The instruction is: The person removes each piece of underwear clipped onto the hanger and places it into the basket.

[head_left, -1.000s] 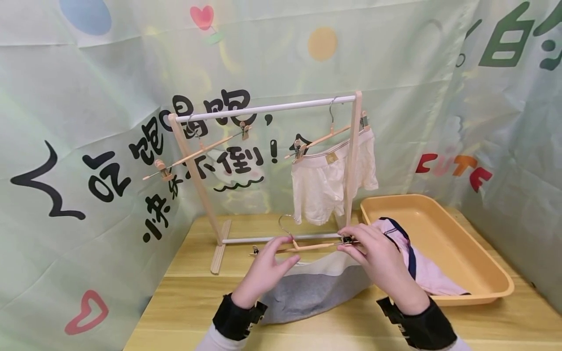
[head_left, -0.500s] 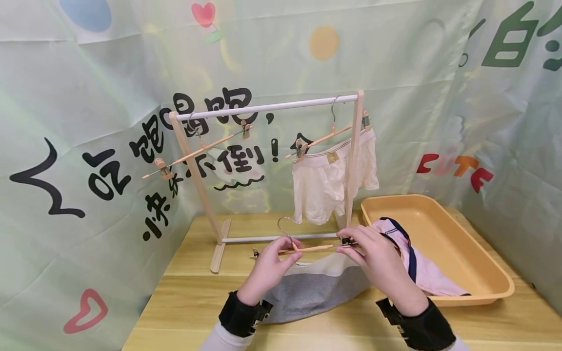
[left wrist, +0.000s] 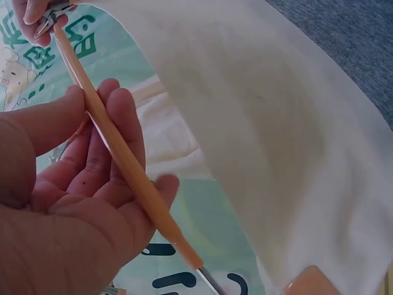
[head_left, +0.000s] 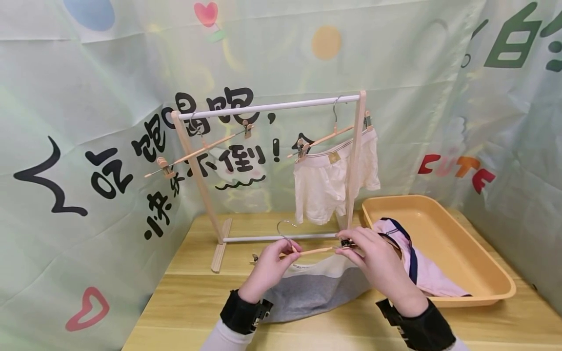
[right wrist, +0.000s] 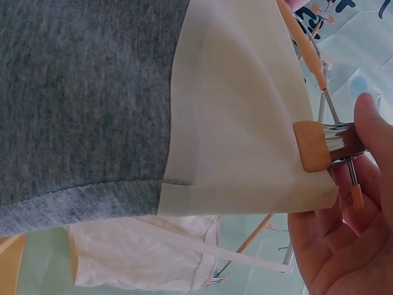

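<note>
In the head view my left hand [head_left: 274, 265] pinches a tan clip hanger [head_left: 318, 250] near the base of its wire hook. My right hand [head_left: 379, 258] pinches the hanger's right-end clip [right wrist: 316, 145] between thumb and fingers. That clip bites on the cream waistband [right wrist: 239, 117] of grey underpants [head_left: 307, 295], close to the corner. The grey cloth hangs below the hanger, between my hands. Another tan clip pad [left wrist: 312, 283] overlaps the waistband in the left wrist view, at the lower edge.
Behind stands a small wooden rack [head_left: 263, 107]. On it hang a bare clip hanger [head_left: 208, 145] and white underpants [head_left: 322, 183] clipped to another. At right, pink underpants [head_left: 432, 270] with navy trim lie over the edge of a yellow tray [head_left: 478, 261].
My left thumb and fingers have closed onto the hanger's middle, moving slightly right. The wire hook has tipped a little. My right hand stays at its clip.
</note>
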Available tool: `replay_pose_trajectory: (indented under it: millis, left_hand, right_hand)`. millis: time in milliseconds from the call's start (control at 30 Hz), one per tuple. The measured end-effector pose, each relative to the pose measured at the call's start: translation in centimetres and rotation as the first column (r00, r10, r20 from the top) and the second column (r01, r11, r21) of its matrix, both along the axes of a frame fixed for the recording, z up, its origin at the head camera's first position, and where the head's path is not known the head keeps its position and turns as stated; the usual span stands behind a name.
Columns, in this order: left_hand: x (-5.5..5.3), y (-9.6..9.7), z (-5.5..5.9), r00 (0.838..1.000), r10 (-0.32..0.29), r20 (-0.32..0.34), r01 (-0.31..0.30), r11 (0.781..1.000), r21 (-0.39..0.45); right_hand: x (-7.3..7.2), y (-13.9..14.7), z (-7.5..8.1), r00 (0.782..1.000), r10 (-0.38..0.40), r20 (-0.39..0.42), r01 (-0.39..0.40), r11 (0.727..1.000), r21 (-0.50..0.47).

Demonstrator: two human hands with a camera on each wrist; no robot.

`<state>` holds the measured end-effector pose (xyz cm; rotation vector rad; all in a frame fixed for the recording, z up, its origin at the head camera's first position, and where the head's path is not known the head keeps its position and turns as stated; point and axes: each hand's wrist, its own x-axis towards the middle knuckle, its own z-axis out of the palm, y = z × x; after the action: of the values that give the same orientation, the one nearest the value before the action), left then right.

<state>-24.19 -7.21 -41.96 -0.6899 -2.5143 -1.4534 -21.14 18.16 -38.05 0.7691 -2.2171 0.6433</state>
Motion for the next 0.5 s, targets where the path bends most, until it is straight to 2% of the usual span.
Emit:
replay_pose_trajectory:
  millis: [233, 500]
  left_hand:
    - [-0.11, -0.02, -0.29, 1.000, 0.019, -0.007, -0.019, 1.000, 0.012]
    - [-0.10, -0.01, -0.21, 0.998, 0.047, -0.047, -0.046, 0.999, 0.022]
  right_hand:
    - [-0.05, 0.02, -0.09, 1.000, 0.014, 0.000, -0.014, 1.000, -0.008]
    - [0.24, 0.03, 0.03, 0.997, 0.038, 0.073, -0.035, 0.998, -0.043]
